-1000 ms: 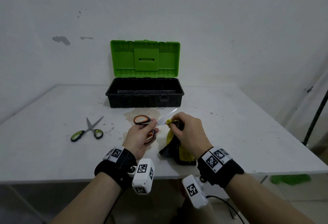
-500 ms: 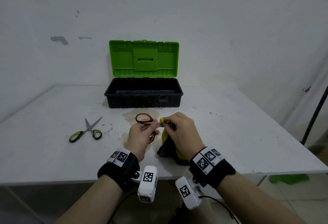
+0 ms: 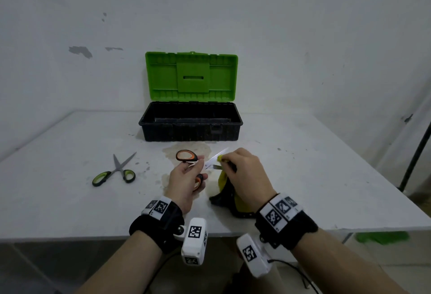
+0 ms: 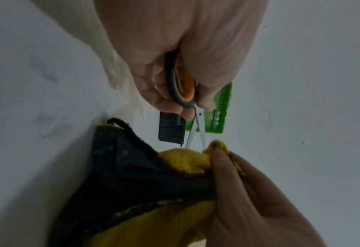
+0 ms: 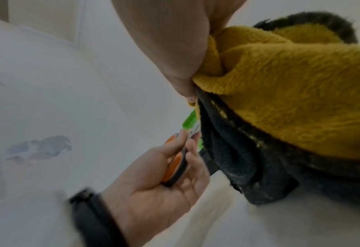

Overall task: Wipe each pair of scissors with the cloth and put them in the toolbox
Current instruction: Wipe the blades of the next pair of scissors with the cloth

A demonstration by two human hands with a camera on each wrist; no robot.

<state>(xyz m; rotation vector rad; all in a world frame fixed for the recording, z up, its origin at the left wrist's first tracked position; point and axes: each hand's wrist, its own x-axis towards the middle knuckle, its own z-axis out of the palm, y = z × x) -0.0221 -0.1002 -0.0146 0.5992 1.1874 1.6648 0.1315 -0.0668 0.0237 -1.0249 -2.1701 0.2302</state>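
Since earlier, right hand (image 3: pixel 245 172) slid cloth (image 4: pixel 181 160) bladeward — left hand (image 3: pixel 184 179) fingers grip orange scissors (image 3: pixel 186 156); left wrist view shows blades parted.

The cloth (image 3: pixel 224 197) wraps the blades of the orange scissors (image 3: pixel 186 156) at about 3 o'clock from their handles, hiding where the metal is rubbed. The left hand (image 3: pixel 184 183) covers the lower handle loop. In the right wrist view the toolbox (image 5: pixel 189 122) is mostly hidden behind the cloth.

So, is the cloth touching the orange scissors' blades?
Touching. The head view shows the right hand pinching the yellow cloth around a blade of the orange scissors.
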